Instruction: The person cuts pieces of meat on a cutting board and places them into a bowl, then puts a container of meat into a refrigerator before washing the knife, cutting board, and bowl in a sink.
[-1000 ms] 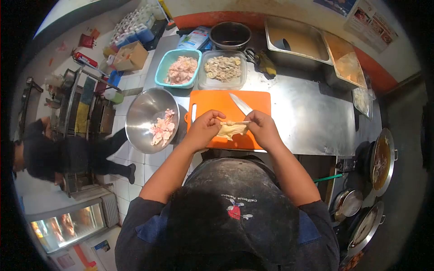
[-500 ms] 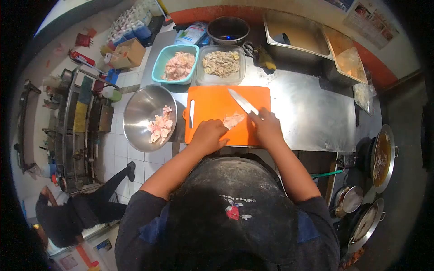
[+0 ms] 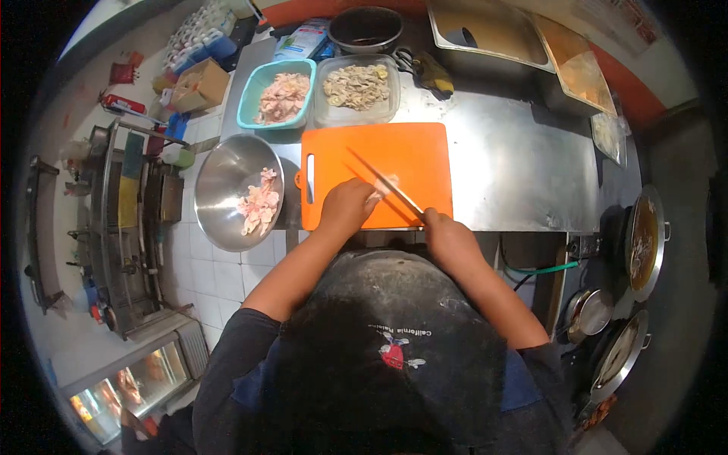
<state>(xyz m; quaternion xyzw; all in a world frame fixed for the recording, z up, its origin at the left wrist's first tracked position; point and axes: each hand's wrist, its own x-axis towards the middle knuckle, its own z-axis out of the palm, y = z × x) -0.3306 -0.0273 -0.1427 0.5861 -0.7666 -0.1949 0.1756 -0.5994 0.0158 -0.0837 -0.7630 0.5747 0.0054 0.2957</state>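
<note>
My right hand (image 3: 453, 239) is wrapped round the handle of a kitchen knife (image 3: 402, 196), its blade edge-down and slanting up to the left over an orange cutting board (image 3: 421, 152). The blade crosses a small pale-pink piece of raw meat (image 3: 390, 183) on the board. My left hand (image 3: 348, 205) has its fingers closed and pressed on the left end of that piece, close beside the blade. To the left of the board, a steel bowl (image 3: 216, 171) holds several pale-pink meat pieces (image 3: 260, 203).
Behind the board stand a turquoise tub (image 3: 245, 114) of raw meat and a clear container (image 3: 322, 116) of greyish sliced pieces. Scissors (image 3: 406, 58) lie beyond. Deep steel pans (image 3: 493, 57) line the back right; large round pans (image 3: 651, 243) sit at far right.
My right hand has drawn back and turned the knife from lying flatter to edge-down across the meat. My left hand stays at the piece. The person at lower left has mostly left view.
</note>
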